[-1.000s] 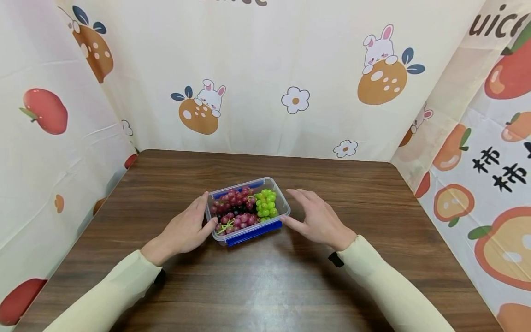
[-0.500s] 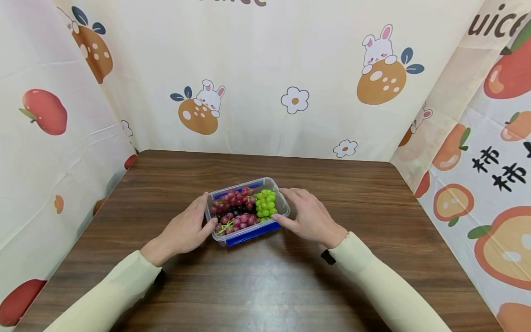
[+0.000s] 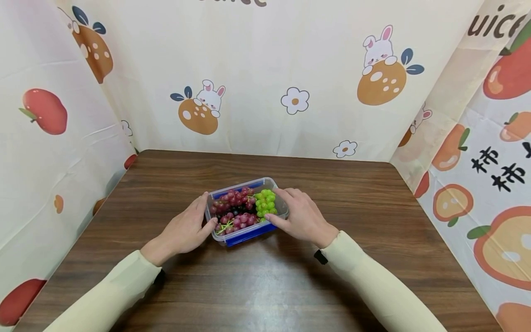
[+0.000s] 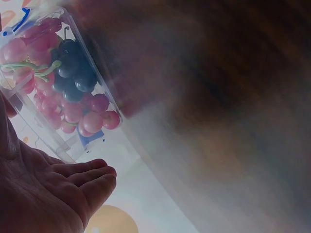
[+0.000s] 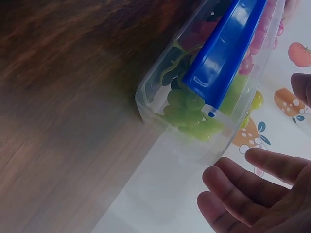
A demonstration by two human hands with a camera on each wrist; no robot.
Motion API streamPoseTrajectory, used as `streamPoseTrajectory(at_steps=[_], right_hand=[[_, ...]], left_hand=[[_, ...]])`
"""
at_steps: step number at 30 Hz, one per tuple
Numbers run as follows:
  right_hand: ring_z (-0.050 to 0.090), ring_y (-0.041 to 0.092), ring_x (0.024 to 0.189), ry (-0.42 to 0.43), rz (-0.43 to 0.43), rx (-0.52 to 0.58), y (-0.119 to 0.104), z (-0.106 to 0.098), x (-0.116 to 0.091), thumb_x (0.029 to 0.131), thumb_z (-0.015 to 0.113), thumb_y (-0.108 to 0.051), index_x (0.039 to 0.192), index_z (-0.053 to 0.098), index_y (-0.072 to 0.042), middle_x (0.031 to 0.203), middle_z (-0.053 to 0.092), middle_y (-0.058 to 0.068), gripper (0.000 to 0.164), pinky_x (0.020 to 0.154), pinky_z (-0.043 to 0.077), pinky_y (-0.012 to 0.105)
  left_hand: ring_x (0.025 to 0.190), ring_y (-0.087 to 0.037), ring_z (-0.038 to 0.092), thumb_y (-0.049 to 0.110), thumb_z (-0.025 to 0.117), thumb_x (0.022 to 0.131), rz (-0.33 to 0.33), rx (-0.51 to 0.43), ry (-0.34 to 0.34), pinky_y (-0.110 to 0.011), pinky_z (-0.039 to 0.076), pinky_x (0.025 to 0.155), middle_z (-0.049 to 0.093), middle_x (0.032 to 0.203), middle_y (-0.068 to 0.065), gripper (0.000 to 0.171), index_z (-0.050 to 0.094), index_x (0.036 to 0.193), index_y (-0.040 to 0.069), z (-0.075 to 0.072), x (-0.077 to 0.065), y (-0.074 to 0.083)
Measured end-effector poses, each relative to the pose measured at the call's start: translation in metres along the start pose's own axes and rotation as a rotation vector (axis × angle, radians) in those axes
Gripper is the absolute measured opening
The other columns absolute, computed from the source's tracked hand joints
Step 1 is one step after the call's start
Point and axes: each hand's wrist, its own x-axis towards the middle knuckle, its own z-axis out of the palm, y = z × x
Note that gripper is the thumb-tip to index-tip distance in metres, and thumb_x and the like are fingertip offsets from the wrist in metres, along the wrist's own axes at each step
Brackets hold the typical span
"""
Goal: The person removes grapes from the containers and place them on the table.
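Note:
A clear plastic food container (image 3: 220, 239) with blue side clips sits slightly turned on the table, without a lid. Inside lie red grapes (image 3: 235, 197), a green bunch (image 3: 264, 204) at the right end and dark grapes (image 4: 75, 68) between the red ones. My left hand (image 3: 186, 228) rests beside the container's left end, fingers fairly straight and thumb near the front corner. At the right end is my right hand (image 3: 303, 216), its fingers loosely bent and its thumb over the front rim. In the right wrist view its fingertips (image 5: 214, 174) are just by the container's end.
A dark wood-grain table (image 3: 265, 286) lies beneath everything. Behind it hangs a pale curtain (image 3: 257, 60) printed with rabbits and fruit, and similar printed cloth (image 3: 452, 221) flanks the right side.
My right hand has moved left, from beside the container's right end to overlapping its rim near the green grapes. The left hand and the container look unmoved.

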Motion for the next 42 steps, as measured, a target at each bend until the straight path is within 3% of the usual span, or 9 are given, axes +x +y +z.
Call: streamPoseTrajectory(at_steps=[11,19,24,32,42], right_hand=[[0.063,0.031,0.113,-0.009,0.023,-0.005,-0.006,0.006,0.009,0.092,0.073,-0.053,0.141,0.060,-0.004,0.122,0.068,0.014,0.070,0.100,0.048,0.052],[0.060,0.022,0.091,0.008,0.034,-0.031,-0.013,0.011,0.015,0.091,0.074,-0.050,0.135,0.063,-0.006,0.096,0.066,0.006,0.063,0.090,0.049,0.047],[0.061,0.022,0.090,0.002,0.071,-0.072,-0.021,0.013,0.019,0.091,0.073,-0.049,0.131,0.064,-0.007,0.103,0.068,0.008,0.059,0.088,0.050,0.046],[0.058,0.023,0.079,-0.023,0.096,-0.202,-0.029,0.017,0.025,0.091,0.069,-0.051,0.121,0.066,-0.005,0.094,0.067,0.009,0.054,0.074,0.051,0.041],[0.049,0.019,0.064,-0.055,0.102,-0.245,-0.032,0.019,0.032,0.090,0.073,-0.045,0.106,0.063,-0.006,0.075,0.054,0.004,0.043,0.054,0.043,0.034]], left_hand=[[0.150,-0.043,0.028,0.039,0.049,0.107,0.001,-0.002,0.002,-0.058,0.032,0.116,0.023,0.164,-0.030,0.081,0.012,0.160,-0.010,0.000,0.000,-0.001],[0.151,-0.043,0.027,0.039,0.049,0.107,0.001,-0.001,0.003,-0.058,0.031,0.117,0.022,0.164,-0.030,0.081,0.011,0.160,-0.009,0.000,0.000,-0.001],[0.150,-0.043,0.028,0.039,0.049,0.107,0.000,-0.001,0.004,-0.058,0.032,0.117,0.022,0.164,-0.030,0.081,0.011,0.160,-0.009,0.000,0.000,-0.001],[0.150,-0.043,0.027,0.039,0.048,0.107,0.001,0.000,0.002,-0.058,0.031,0.117,0.022,0.164,-0.030,0.081,0.011,0.160,-0.009,0.001,0.000,-0.002],[0.150,-0.043,0.028,0.039,0.048,0.107,-0.004,-0.003,-0.001,-0.058,0.031,0.117,0.022,0.164,-0.030,0.081,0.011,0.160,-0.009,0.000,-0.001,-0.001]])
